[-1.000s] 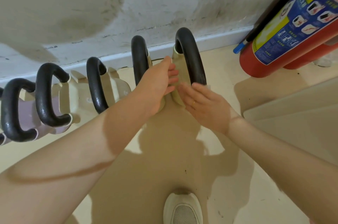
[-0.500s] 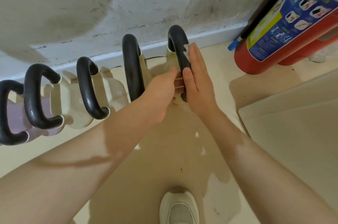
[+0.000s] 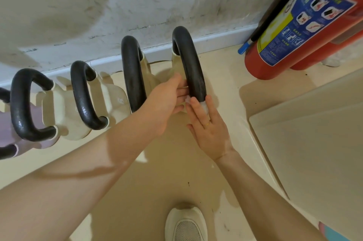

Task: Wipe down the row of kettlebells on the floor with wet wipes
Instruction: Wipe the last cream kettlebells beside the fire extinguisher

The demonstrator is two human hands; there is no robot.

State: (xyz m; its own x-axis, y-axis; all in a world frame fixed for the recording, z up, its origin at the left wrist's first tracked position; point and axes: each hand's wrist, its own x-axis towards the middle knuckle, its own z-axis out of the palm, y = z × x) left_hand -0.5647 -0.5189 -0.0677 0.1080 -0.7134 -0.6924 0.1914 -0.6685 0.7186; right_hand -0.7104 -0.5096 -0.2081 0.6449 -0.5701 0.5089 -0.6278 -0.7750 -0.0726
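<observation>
Left of both hands, more kettlebells (image 3: 86,101) are lined along the wall. The rightmost kettlebell (image 3: 187,63) is steadied by the left hand (image 3: 167,107), fingers loosely curled. A wet wipe (image 3: 204,106), seemingly, is pressed against its handle base under the right hand's (image 3: 210,130) flattened fingers.

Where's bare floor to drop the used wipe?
Free: floor between the rightmost kettlebell and fire extinguisher; also floor ahead of the shoe. Crowded: the kettlebell row leftward along the wall, barely gapped.

The beige floor (image 3: 225,75) carries a row of kettlebells (image 3: 88,99), two red extinguishers (image 3: 275,58) and a white shoe (image 3: 186,225).
</observation>
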